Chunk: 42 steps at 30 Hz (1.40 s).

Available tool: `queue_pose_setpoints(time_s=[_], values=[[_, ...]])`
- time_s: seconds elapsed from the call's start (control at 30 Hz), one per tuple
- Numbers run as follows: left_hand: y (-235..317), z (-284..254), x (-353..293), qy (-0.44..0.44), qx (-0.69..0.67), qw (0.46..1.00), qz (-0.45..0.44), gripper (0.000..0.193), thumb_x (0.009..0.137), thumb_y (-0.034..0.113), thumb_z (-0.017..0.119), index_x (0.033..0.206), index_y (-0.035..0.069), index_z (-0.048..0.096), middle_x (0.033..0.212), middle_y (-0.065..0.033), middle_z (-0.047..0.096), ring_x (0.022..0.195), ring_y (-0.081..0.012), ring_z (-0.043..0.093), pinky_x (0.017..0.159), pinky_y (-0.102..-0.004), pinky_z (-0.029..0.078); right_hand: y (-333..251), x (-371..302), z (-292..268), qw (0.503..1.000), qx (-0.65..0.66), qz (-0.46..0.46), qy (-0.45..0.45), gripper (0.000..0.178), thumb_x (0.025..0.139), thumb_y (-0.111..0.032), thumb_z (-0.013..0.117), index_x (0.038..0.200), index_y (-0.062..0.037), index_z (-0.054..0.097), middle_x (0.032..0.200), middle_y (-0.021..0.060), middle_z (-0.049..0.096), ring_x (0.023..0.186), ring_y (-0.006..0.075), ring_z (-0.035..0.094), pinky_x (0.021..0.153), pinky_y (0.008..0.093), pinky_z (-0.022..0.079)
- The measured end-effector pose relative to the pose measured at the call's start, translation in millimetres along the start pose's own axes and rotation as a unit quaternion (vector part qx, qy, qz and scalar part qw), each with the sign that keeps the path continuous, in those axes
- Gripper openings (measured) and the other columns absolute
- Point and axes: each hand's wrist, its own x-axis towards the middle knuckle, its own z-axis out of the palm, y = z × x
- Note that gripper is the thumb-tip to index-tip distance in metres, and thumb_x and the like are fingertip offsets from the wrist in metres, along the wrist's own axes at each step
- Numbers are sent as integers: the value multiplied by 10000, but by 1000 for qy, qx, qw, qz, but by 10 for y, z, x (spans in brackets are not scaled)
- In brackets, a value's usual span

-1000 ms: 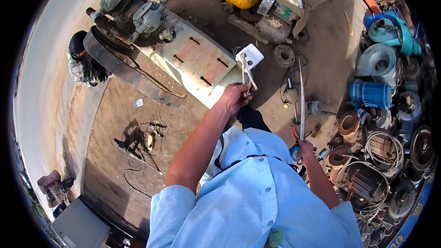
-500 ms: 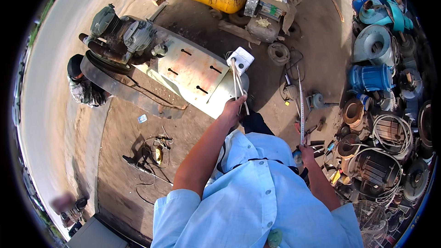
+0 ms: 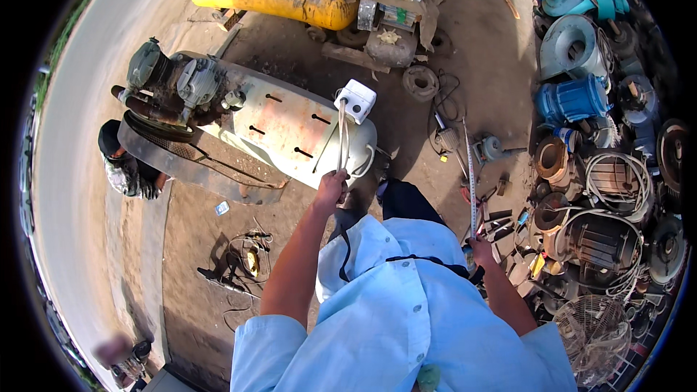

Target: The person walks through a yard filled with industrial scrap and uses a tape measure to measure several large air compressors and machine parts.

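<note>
My left hand point(image 3: 332, 187) is closed around white cables point(image 3: 342, 138). They run down from a white switch box point(image 3: 355, 100) at the near end of an air compressor's pale, rust-stained tank point(image 3: 236, 112). A looped part of the cable point(image 3: 368, 162) bends beside the tank's rounded end. On the right, my right hand point(image 3: 481, 252) is closed on a tape measure, its case mostly hidden by the fingers. The tape's pale blade point(image 3: 472, 181) sticks out straight, away from me, over the ground.
Beyond the flywheel, at left, a person point(image 3: 129, 163) is low beside the compressor; another person point(image 3: 131, 363) is farther back. Old motors and pump parts point(image 3: 595, 254) crowd the right side. Hand tools point(image 3: 499, 226) lie near my right hand. A power tool with cords point(image 3: 232, 268) lies at left.
My left hand has shifted left and slightly nearer, still gripping the cables, and a cable loop now shows by the tank end. The view has turned; my right hand keeps the tape measure.
</note>
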Motion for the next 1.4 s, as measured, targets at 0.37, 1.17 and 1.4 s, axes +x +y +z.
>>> queue_pose_setpoints(time_s=[0.37,1.17,1.4], values=[[159,568,-305,102,18,994,37,228,906,229,508,849,9,529,569,-34,457,415,-126,416,386,-291,342,-357,948,-265,995,79,-4,-65,233,836,-135,572,997,3,668,803,68,632,683,157,576,622,301,445],[-2146,743,-1660,436,-164,875,-132,216,873,149,549,1024,-2,573,758,-101,619,578,-195,596,506,-297,477,-1444,2767,-191,963,-138,-153,-177,173,853,-147,571,895,8,634,733,78,626,624,166,583,588,325,450],[-1530,643,-1369,430,-129,891,-70,265,881,167,562,1077,-12,569,761,-87,624,609,-178,606,528,-292,483,-1587,2425,-191,953,-159,-182,-183,227,837,-150,579,972,17,653,772,112,661,674,189,621,623,332,463]])
